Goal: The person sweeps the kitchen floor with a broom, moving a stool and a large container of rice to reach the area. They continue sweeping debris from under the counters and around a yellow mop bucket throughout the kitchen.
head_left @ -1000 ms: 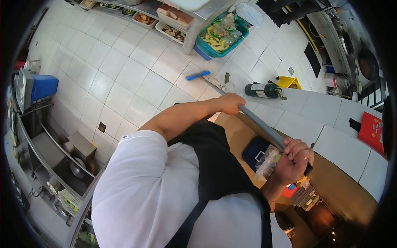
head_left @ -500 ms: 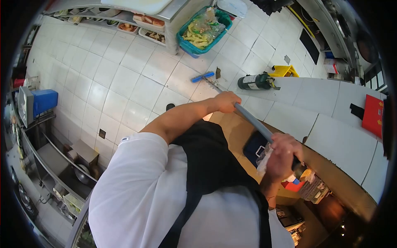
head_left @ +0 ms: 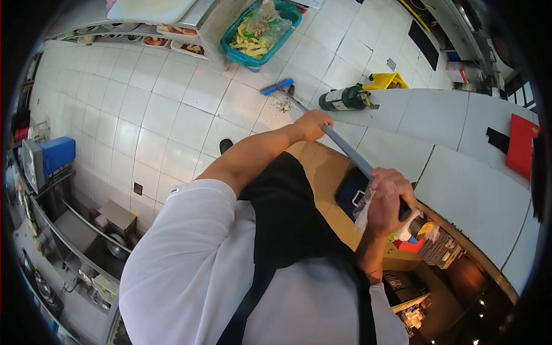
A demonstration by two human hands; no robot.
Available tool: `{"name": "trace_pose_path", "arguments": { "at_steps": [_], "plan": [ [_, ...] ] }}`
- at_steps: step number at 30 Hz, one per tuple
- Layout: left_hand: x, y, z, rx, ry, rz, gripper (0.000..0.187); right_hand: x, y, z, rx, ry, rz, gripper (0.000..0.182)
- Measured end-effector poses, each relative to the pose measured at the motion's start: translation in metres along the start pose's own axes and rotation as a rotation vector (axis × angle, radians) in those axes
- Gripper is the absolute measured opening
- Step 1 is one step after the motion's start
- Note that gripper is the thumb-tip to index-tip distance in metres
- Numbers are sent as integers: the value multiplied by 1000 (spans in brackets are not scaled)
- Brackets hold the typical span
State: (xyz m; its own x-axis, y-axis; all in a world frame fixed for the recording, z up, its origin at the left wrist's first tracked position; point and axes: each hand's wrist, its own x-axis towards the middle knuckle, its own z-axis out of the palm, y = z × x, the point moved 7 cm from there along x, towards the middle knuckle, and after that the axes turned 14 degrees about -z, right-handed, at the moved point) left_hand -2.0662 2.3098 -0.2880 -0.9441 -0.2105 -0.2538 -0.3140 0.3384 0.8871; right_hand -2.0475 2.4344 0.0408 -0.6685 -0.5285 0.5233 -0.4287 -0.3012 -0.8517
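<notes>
Both my hands grip a long grey pole [head_left: 348,148] with a narrow blue head, which looks like a floor squeegee. My left hand [head_left: 313,125] is wrapped round the middle of the pole. Closer to my body, my right hand [head_left: 392,198] closes round its dark top end. The blue head [head_left: 276,87] rests on the white tiled floor. Crumbs [head_left: 282,106] lie just below it, and a dark scrap [head_left: 291,90] lies beside the pole's lower end.
A teal-lined bin [head_left: 261,34] of yellowish scraps stands by the steel counter. Right of the pole are a green cylinder [head_left: 345,99] and a yellow container [head_left: 385,80]. A white counter [head_left: 471,190] edges my right side. My shoe [head_left: 226,146] shows below. A steel sink unit [head_left: 86,230] is left.
The view has shifted, so the bin and cylinder sit further up and left. The blue head has moved slightly rightward and away over the floor, uncovering crumbs. More of my shoe shows.
</notes>
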Motion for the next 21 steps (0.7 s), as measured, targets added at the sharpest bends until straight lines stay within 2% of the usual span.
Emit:
{"name": "trace_pose_path", "arguments": {
  "at_steps": [5, 8, 10, 12, 13, 15, 16, 18, 20, 21],
  "plan": [
    [-21, 60, -25, -2, 136, 105, 17, 33, -42, -21, 189, -32, -68, 16],
    [-56, 72, -59, -43, 97, 43, 20, 55, -60, -23, 355, -332, -21, 13],
    [-78, 52, -76, -17, 82, -49, 20, 57, -44, -10, 476, -364, -22, 14],
    [-101, 14, -89, -3, 133, -176, 16, 57, -18, 16, 479, -247, 42, 16],
    [-110, -13, -94, -13, 177, -241, 14, 55, 0, 33, 424, -120, 100, 18],
    [-125, -62, -101, -11, 221, -348, 13, 45, 36, 61, 385, -30, 151, 20],
    [-130, -77, -101, -14, 244, -405, 13, 38, 50, 65, 346, -112, 162, 19],
    [-121, -87, -88, -23, 246, -371, 12, 29, 72, 75, 277, -284, 171, 18],
    [-97, -74, -77, -99, 188, -391, 17, 46, 65, 62, 390, -81, 153, 15],
    [-81, -67, -67, -136, 213, -292, 20, 56, 56, 57, 368, -68, 113, 16]
  ]
}}
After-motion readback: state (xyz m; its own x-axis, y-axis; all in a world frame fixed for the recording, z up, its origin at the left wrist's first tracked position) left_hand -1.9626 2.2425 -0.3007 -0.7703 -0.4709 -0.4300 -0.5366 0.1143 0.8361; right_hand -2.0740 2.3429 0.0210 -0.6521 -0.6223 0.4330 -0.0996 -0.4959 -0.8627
